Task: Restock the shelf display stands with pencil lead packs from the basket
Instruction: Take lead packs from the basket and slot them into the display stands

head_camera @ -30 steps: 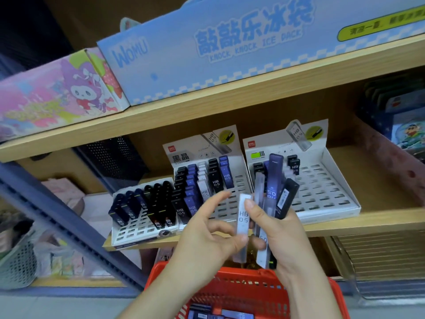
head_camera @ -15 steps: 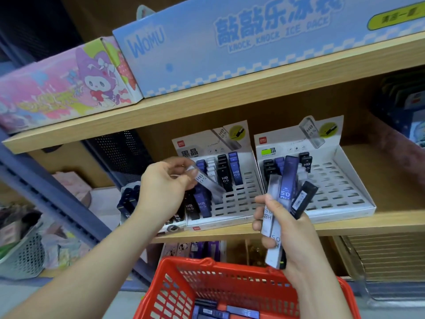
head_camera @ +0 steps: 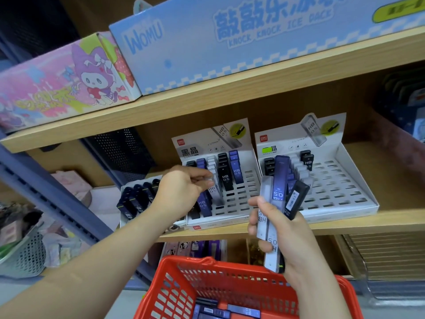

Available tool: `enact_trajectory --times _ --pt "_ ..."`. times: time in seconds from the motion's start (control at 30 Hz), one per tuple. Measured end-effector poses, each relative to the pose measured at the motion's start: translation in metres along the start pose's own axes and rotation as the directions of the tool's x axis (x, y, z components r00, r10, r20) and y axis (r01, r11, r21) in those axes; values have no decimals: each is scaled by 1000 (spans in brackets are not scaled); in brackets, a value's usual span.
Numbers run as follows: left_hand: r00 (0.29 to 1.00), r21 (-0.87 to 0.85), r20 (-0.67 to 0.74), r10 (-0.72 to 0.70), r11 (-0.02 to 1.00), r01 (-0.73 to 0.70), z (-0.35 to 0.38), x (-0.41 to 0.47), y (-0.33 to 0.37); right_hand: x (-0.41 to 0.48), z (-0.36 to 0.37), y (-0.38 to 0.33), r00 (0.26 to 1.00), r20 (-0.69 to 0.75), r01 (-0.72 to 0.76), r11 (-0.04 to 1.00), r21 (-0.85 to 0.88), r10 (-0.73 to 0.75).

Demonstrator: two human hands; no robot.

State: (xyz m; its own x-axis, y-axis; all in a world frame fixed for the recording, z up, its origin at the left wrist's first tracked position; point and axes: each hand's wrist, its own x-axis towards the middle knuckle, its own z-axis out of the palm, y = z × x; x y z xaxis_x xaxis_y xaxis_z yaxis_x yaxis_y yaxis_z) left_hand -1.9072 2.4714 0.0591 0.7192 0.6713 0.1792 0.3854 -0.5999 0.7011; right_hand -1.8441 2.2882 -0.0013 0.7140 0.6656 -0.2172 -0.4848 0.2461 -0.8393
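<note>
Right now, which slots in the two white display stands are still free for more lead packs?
The right stand is mostly bare: only its back left corner holds packs. The middle stand has empty slots along its right side and front right. Its left columns are crowded, with the left hand at a clear pack there. The right hand holds several packs.

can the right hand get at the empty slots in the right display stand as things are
Probably not to pick or place freely: the right hand has its grip full with a fan of lead packs. The right display stand sits just behind it, its open slots unobstructed, so the path itself looks free.
</note>
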Motion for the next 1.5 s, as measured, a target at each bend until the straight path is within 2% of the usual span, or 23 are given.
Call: enact_trajectory --times 0.13,0.27,0.37,0.47,0.8,0.83,0.87,0.9,0.97,1.0,1.1,1.2,1.27,1.33,1.4,1.5 --pt "998 106 41 44 993 -48 -3 -1 2 -1 1 1 1000 28 -11 1000 -13 11" --pt "980 333 62 188 922 -198 -8 2 5 -2 3 1 999 44 -23 1000 -18 24" --pt "983 444 103 155 877 -185 -9 9 9 -2 2 1 998 56 -33 999 -18 34" --pt "985 443 133 111 882 -159 -4 9 10 -3 3 2 996 77 -46 999 -24 48" --pt "979 468 83 188 860 -205 3 5 7 -5 6 2 981 173 -86 995 -40 92" --pt "982 417 71 176 889 -189 2 2 9 -5 6 2 976 193 -98 994 -48 106" --pt "990 293 49 129 946 -137 0 -3 13 -5 7 1 968 218 -113 992 -56 122" --pt "997 99 53 51 994 -56 -3 -10 19 -6 7 1 959 247 -129 989 -65 142" --pt "983 -260 181 -33 962 80 -8 -25 31 -7 9 1 934 306 -159 982 -106 184" --pt "971 -316 237 -17 944 93 -10 -33 34 -8 11 1 921 330 -171 975 -140 208" --pt "961 -376 273 39 924 69 -13 -52 41 -11 18 2 878 379 -200 944 -261 291" --pt "998 -440 70 -4 897 35 -18 -56 39 -11 19 4 844 407 -200 909 -366 349" --pt "996 -526 -68 -54 850 11 -28 -54 33 -10 12 5 844 392 -207 897 -392 366" --pt "986 -588 -121 -118 809 25 -38 -55 27 -8 6 5 871 363 -229 927 -296 331" --pt "978 -632 -111 -177 772 68 -43 -59 21 -6 5 7 911 333 -235 970 -66 243" --pt "968 -647 -90 -232 753 120 -38 -65 14 -5 19 9 949 294 -160 979 123 118"
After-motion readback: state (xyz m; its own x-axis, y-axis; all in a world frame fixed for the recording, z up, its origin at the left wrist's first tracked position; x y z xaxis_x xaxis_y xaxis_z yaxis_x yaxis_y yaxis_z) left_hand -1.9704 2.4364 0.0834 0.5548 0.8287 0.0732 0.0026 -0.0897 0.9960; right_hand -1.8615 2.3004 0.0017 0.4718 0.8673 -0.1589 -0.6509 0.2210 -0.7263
